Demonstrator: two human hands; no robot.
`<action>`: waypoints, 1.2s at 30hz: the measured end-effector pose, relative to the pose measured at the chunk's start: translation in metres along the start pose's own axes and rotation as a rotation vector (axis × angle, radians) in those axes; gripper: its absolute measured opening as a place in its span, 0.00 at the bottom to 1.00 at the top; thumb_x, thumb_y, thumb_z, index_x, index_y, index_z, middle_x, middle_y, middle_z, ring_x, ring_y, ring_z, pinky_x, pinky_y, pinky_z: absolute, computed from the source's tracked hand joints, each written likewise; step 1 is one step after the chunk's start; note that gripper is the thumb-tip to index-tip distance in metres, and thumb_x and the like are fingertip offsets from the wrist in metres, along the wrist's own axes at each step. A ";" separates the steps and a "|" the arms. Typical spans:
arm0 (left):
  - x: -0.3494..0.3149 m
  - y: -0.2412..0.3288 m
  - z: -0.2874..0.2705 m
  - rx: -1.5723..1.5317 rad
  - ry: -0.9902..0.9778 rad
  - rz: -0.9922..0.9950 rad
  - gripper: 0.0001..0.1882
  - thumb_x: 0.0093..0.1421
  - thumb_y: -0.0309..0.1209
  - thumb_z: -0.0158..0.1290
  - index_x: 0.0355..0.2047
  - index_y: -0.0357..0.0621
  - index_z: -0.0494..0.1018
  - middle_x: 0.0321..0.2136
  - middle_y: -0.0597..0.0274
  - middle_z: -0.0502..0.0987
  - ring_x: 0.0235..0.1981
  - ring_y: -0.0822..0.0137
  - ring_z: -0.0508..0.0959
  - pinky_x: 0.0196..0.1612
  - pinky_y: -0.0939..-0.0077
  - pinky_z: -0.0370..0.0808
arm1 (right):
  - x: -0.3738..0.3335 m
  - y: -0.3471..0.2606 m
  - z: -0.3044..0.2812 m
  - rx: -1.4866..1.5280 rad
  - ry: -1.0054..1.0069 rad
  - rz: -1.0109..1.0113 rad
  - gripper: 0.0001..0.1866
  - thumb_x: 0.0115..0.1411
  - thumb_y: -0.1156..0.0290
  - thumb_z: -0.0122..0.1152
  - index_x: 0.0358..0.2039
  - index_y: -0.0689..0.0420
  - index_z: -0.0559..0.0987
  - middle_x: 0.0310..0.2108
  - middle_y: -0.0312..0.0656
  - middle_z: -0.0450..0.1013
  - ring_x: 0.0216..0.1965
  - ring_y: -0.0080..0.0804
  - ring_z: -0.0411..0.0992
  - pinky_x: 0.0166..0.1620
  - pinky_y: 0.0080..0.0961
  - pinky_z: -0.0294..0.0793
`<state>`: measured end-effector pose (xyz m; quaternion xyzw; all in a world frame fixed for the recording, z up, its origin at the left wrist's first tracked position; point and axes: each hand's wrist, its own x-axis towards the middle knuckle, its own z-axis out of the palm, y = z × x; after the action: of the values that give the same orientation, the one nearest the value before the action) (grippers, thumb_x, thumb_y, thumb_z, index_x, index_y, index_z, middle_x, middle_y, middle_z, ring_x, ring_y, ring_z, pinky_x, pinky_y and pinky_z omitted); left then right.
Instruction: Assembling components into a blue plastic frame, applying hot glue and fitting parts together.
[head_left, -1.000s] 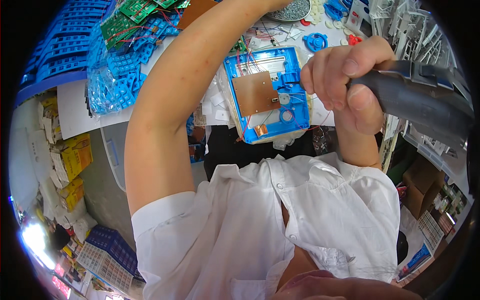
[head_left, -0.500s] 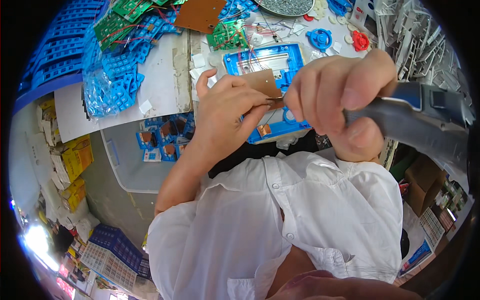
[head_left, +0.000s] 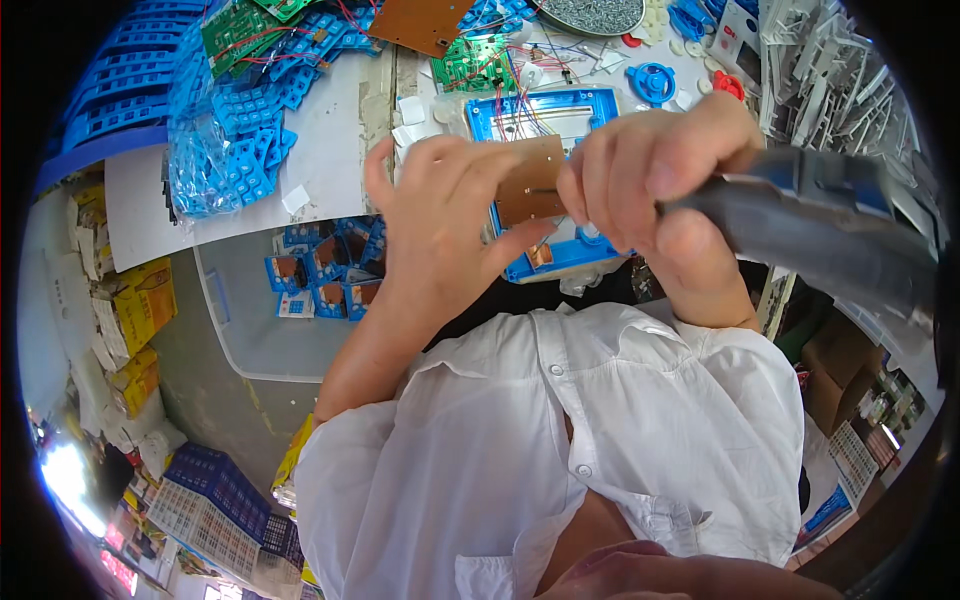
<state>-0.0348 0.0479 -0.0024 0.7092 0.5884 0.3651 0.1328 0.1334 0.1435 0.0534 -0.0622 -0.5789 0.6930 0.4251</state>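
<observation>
My right hand [head_left: 650, 180] is wrapped round a dark grey power screwdriver [head_left: 800, 215], whose thin bit points left over a brown circuit board [head_left: 530, 190]. The board lies over a blue plastic housing [head_left: 600, 110] on the worktable. My left hand [head_left: 440, 210] is at the board's left side with thumb and fingers apart. Its fingertips are near or over the board's edge; whether they touch it I cannot tell. Thin red and dark wires run across the housing behind the board. My hands hide part of the housing.
Green circuit boards [head_left: 475, 62] and blue keypad pieces [head_left: 235, 150] pile up at the far left. A round tray of screws [head_left: 595, 12], a blue ring-shaped part [head_left: 652, 84] and white plastic strips [head_left: 835, 90] lie at the back right. A clear bin [head_left: 235, 330] stands below the table's left.
My left finger and thumb have spread from their pinch at the screwdriver's tip, and that hand has drawn slightly left. The right hand and screwdriver have shifted a little left. More of the board shows.
</observation>
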 end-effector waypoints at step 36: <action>-0.028 0.004 -0.001 -0.010 -0.284 0.157 0.11 0.49 0.25 0.65 0.34 0.51 0.81 0.40 0.65 0.73 0.44 0.58 0.73 0.53 0.55 0.63 | 0.017 -0.030 -0.022 -0.666 0.487 -0.247 0.15 0.52 0.75 0.67 0.41 0.61 0.76 0.30 0.45 0.74 0.34 0.36 0.74 0.40 0.34 0.75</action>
<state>-0.0334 0.0204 -0.0091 0.7968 0.5047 0.2732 0.1890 0.1509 0.1706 0.0785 -0.2884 -0.6569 0.3771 0.5858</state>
